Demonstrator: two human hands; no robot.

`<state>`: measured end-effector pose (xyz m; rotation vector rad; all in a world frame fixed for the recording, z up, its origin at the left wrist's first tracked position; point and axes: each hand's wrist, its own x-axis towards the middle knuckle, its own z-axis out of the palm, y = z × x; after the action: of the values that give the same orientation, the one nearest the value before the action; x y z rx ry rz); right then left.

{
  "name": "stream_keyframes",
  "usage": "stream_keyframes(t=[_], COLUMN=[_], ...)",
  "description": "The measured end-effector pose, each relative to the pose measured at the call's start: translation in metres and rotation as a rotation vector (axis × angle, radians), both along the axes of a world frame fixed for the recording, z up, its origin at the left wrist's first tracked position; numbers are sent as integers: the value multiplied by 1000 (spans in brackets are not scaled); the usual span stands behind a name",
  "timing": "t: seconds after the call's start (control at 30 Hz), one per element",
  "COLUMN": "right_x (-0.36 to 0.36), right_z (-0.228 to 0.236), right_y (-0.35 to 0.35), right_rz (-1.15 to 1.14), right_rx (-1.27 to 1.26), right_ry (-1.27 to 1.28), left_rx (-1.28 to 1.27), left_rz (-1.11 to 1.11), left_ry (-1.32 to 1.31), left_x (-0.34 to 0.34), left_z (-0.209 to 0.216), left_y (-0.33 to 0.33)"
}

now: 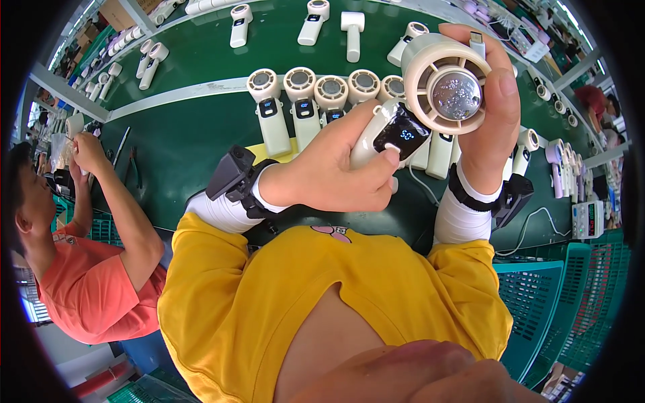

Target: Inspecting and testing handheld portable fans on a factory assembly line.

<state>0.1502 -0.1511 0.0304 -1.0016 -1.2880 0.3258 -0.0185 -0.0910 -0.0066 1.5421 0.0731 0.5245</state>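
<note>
A cream handheld fan is raised in front of me, its round grille and silvery centre turned toward me. My left hand is closed round its handle, the thumb on the button below a lit black display. Beside the fan head, my right hand is curled with a small cable plug between thumb and fingers, the metal tip upward. Those fingers partly pass behind the head; whether they press on it is hidden. Just beyond my hands, several similar fans lie in a row, some with lit displays.
More fans lie on the far part of the green table. A white cable runs near a small meter at right. Green baskets stand by my right side. At left, a co-worker in an orange shirt handles a fan.
</note>
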Motion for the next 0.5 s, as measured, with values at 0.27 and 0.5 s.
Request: stream_keyframes(t=[0.27, 0.5], right_x=[-2, -4], right_z=[0, 1], right_y=[1, 1], right_rz=[-25, -75], right_rx=[-4, -17], right_ry=[9, 14], left_rx=[86, 104], left_rz=[59, 77], left_ry=[-34, -18], left_x=[0, 0], left_z=[-5, 2], left_y=[2, 2])
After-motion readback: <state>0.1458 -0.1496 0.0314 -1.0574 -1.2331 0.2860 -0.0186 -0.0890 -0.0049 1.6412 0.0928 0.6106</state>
